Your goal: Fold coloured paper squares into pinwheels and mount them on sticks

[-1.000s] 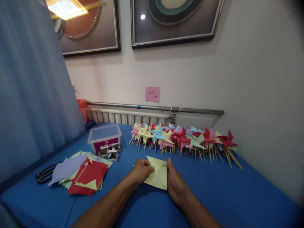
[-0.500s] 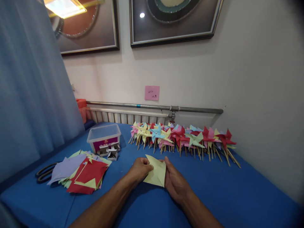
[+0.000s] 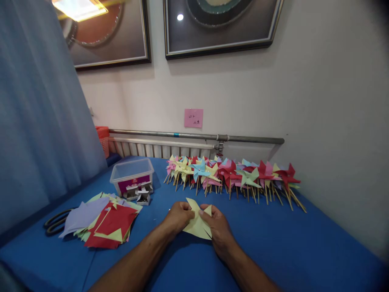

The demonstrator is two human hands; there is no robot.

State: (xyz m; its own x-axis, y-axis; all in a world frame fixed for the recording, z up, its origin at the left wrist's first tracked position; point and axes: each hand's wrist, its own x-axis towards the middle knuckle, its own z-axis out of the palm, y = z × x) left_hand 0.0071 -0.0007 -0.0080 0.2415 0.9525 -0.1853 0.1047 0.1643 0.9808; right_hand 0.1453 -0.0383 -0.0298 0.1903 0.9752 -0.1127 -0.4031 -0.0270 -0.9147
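A pale yellow paper square [image 3: 198,228] with slits cut in from its corners is held just above the blue-covered table. My left hand [image 3: 180,217] pinches its left side between thumb and fingers. On the right side, my right hand [image 3: 219,229] grips the paper, its thumb pressing a cut flap inward. Behind my hands stand many finished paper pinwheels [image 3: 229,174] on thin wooden sticks. Left of my left arm lies a pile of cut paper sheets [image 3: 117,221] in red, lilac, yellow and green.
Black-handled scissors [image 3: 56,222] lie partly under the paper pile. A clear plastic tub [image 3: 132,170] stands behind it, with small open white boxes [image 3: 143,198] of metal bits in front. A blue curtain [image 3: 45,113] hangs at the left; a pipe [image 3: 194,137] runs along the wall.
My right thumb has moved left over the paper, bending a flap inward, and a slit now gapes at the lower right. My left hand keeps its pinch. The view has shifted slightly.
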